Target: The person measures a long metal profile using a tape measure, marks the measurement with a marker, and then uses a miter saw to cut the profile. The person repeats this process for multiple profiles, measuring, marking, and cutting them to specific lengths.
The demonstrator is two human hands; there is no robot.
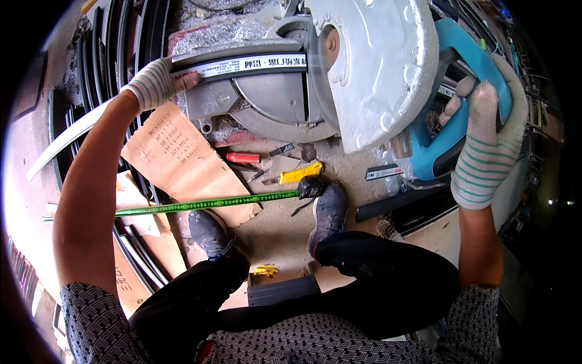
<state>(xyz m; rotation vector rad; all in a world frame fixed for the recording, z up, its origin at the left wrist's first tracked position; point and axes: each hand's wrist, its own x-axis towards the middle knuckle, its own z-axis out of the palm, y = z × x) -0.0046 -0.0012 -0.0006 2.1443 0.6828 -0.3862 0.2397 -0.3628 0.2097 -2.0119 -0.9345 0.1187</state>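
Observation:
My left hand, in a white glove with green stripes, grips a long aluminium profile with a printed film on its face. The profile lies across the grey base of a miter saw, and its far end meets the saw's blade guard. On the right, my gloved right hand is wrapped round the teal saw handle; the fingers show through the handle's opening. The guard hides the blade and the profile's right end.
An extended green tape measure crosses the floor by my shoes. Near it lie a yellow utility knife, a red-handled tool and a cardboard sheet with handwriting. Dark profiles stack at left; metal shavings lie behind the saw.

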